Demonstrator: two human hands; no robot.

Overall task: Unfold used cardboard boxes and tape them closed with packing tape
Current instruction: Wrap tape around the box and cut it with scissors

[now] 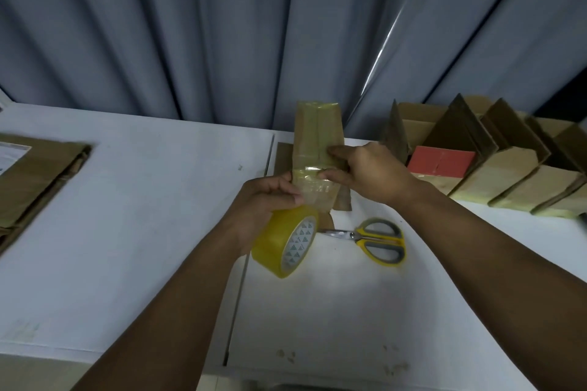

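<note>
A small cardboard box (pixel 317 133) is held upright above the white table (pixel 143 206) by the right hand (pixel 370 173), its fingers gripping the side. Just below the box, the tape roll (pixel 284 243) is gripped by the left hand (pixel 265 200). A grey curtain (pixel 222 25) is hung behind the box.

The box (pixel 317 130) stands at the back edge of the table (pixel 143 200), the scissors (pixel 374 240) before it. Flat cardboard (pixel 35 174) lies at the left edge, open boxes (pixel 508 168) at the back right corner.
</note>
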